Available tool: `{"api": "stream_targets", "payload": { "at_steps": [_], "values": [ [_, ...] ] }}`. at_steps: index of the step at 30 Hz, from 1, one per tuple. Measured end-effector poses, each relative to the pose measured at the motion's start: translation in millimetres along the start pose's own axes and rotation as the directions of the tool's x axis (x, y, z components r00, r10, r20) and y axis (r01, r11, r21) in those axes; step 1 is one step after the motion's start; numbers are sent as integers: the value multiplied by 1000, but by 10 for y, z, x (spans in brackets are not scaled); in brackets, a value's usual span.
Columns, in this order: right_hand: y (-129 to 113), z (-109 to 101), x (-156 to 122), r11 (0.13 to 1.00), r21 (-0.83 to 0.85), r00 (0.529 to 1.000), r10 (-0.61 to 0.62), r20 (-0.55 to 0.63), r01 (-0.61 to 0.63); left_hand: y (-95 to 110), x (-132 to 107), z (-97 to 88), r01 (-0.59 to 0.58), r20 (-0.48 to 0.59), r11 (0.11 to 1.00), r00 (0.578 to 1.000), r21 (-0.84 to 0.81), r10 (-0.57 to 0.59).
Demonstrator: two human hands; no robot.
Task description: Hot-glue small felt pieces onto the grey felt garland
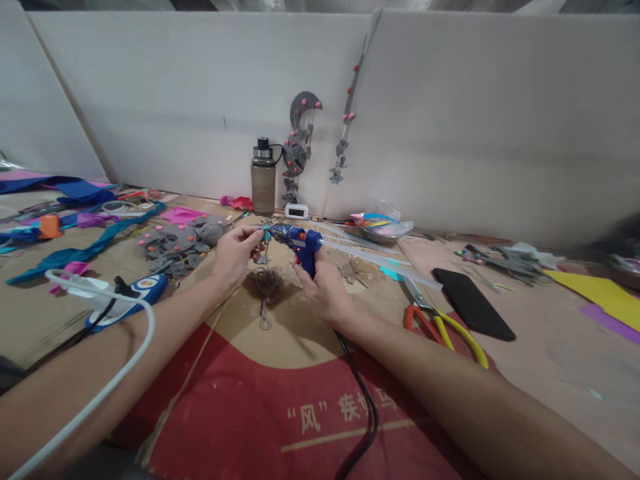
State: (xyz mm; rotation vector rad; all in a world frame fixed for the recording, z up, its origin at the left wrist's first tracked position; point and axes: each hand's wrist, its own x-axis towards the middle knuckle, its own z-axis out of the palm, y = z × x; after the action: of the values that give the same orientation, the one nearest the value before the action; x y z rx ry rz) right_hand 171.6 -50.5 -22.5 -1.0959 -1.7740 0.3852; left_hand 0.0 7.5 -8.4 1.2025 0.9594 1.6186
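Observation:
My right hand [327,283] is wrapped round the grip of a blue hot glue gun [306,252]; a long clear glue stick [380,259] sticks out of its rear. The nozzle points left, toward my left hand [236,253]. Its fingers pinch a small teal piece [267,233] right at the nozzle tip, and what kind of piece it is I cannot make out. A grey string hangs below it. Under both hands a tangle of grey yarn [266,283] lies on the cardboard, with a loop trailing toward me.
Grey felt pieces with pink dots [173,247] lie at left, near a blue-and-white power strip [131,300]. Right of my arm are scissors [425,307] and a black phone [473,303]. A bottle [263,180] and small clock [296,211] stand behind; grey felt garlands [303,143] hang on the white wall.

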Motion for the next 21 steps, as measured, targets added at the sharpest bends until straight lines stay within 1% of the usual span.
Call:
{"api": "stream_targets", "payload": {
  "at_steps": [15, 21],
  "values": [
    [-16, -7, -3, 1000, 14, 1000, 10, -17, -9, -13, -9, -9, -3, 11, 1000, 1000, 15, 3],
    [-3, -13, 5, 1000, 14, 1000, 2, -16, -2, -8, -7, -4, 0, 16, 1000, 1000, -6, 0]
  ]
}}
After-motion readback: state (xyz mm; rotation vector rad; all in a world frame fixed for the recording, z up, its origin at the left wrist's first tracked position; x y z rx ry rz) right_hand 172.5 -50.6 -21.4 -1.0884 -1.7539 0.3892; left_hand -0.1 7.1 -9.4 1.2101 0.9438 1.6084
